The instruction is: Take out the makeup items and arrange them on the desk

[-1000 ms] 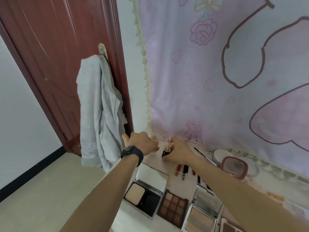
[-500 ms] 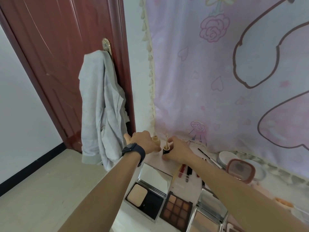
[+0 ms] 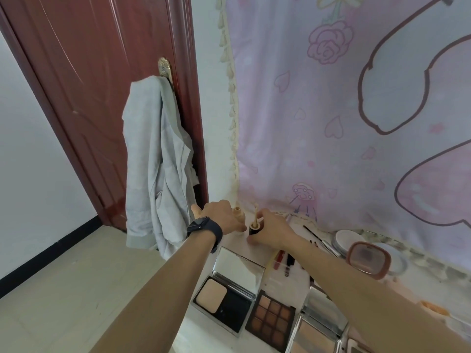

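Barely anything moved since the earlier frame: both hands stayed at the far left corner of the white surface (image 3: 254, 250), and only the view drifted a bit. Left hand (image 3: 220, 219), with a dark smartwatch (image 3: 204, 228) on its wrist, was curled round a small beige bottle (image 3: 238, 212) whose open neck poked up. Just beside it, the right hand (image 3: 271, 229) pinched a black cap (image 3: 254, 227) with its beige applicator wand (image 3: 256, 212) pointing up. Bottle and cap were close but apart.

Task looked well along. Already laid out:
- an open mirrored powder compact (image 3: 224, 299)
- a brown nine-pan eyeshadow palette (image 3: 271, 317)
- a second open mirrored compact (image 3: 316, 335)
- red and black lipstick tubes (image 3: 284, 261)
- a thin black brush (image 3: 312, 231)
- a round white compact (image 3: 346, 238)
- a terracotta rounded-square compact (image 3: 368, 259)

No bag or pouch was in view, so I couldn't tell what was left to take out. The bottle probably needed capping and placing.

In the way:
- a pink cartoon-print curtain (image 3: 331, 123) hung right behind the surface
- the open compacts crowded the space under both forearms
- a grey garment (image 3: 155, 174) hung on the red-brown door (image 3: 89, 85), clear of the work
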The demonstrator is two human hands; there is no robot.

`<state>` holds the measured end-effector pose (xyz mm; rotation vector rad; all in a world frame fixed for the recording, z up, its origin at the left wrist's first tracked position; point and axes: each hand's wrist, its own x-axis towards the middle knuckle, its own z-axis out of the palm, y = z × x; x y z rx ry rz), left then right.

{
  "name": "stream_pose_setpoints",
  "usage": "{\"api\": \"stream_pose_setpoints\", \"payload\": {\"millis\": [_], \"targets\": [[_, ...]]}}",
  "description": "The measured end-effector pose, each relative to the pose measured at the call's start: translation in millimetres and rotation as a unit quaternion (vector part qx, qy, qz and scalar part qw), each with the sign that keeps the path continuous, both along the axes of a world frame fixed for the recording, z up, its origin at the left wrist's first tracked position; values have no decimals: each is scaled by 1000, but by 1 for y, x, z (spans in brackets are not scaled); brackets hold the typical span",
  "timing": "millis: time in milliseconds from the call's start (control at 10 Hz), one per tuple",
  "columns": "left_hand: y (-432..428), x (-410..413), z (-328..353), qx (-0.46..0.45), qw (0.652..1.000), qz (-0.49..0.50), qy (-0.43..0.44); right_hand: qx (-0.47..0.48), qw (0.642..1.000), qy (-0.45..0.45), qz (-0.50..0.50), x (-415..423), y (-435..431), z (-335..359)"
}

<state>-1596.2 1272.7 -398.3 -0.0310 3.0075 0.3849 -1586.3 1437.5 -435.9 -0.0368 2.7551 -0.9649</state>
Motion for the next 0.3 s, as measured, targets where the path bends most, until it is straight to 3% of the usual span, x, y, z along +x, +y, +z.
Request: {"api": "stream_pose_setpoints", "payload": {"millis": [200, 300], "targets": [[-2, 6, 7, 56, 998, -5, -18, 6, 1000, -4, 8, 1, 1, 4], [0, 15, 13, 28, 1000, -3, 12, 12, 1000, -5, 11, 4, 3, 9]]}}
